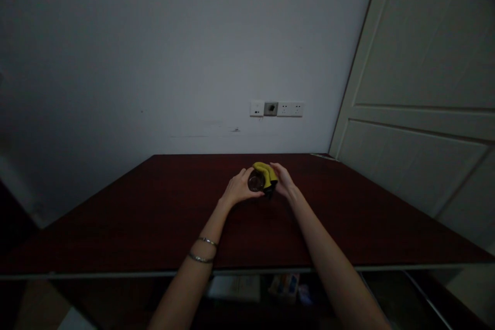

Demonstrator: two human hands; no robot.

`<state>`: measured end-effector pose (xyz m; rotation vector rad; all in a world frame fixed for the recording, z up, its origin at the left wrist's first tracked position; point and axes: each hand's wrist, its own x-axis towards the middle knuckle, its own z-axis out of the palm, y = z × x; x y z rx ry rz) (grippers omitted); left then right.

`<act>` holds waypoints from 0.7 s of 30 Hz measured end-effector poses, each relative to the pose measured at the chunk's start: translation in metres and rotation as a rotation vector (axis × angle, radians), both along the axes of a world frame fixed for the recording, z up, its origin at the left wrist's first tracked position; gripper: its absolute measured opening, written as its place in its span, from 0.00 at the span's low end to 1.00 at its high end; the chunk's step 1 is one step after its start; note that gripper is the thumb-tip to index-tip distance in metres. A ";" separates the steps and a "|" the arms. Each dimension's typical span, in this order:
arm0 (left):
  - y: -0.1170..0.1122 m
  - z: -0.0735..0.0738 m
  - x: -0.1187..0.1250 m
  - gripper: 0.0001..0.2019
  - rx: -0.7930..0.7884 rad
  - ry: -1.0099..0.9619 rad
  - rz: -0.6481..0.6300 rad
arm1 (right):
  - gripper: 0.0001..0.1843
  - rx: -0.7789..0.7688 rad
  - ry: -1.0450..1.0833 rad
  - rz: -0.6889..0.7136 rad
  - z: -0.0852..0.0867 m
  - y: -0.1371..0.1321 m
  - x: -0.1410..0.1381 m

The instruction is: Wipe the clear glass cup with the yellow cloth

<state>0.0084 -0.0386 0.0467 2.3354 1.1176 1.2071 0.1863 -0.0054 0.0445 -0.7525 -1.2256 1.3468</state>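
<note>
My left hand [236, 188] is closed round a small clear glass [256, 182], held on its side with the mouth toward me, above the far middle of the dark red table [135, 216]. My right hand [283, 180] grips a yellow cloth [265, 170] with a dark underside, pressed against the top and right of the glass. Two thin bracelets circle my left forearm.
A white wall stands behind the table with a strip of sockets [277, 109]. A white panelled door [421, 93] is at the right. Below the table's front edge lie a white box [235, 287] and small packets [285, 284].
</note>
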 end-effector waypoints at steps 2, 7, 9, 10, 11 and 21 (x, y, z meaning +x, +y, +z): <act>0.002 0.000 0.001 0.40 0.023 -0.037 -0.016 | 0.18 -0.004 0.059 -0.025 -0.003 0.001 -0.004; 0.014 -0.007 0.000 0.39 0.104 -0.050 0.008 | 0.15 -0.001 0.287 -0.047 -0.011 0.005 -0.024; 0.019 -0.011 0.000 0.38 0.159 0.038 0.040 | 0.14 -0.058 0.336 -0.081 -0.012 0.005 -0.028; 0.021 -0.013 0.001 0.38 0.179 0.075 0.056 | 0.13 -0.090 0.354 -0.093 -0.013 0.005 -0.029; 0.022 -0.015 0.002 0.38 0.190 0.099 0.074 | 0.13 -0.123 0.369 -0.100 -0.014 0.005 -0.029; 0.016 -0.019 0.011 0.41 -0.058 -0.039 -0.002 | 0.14 -0.298 0.341 -0.045 -0.014 0.004 -0.028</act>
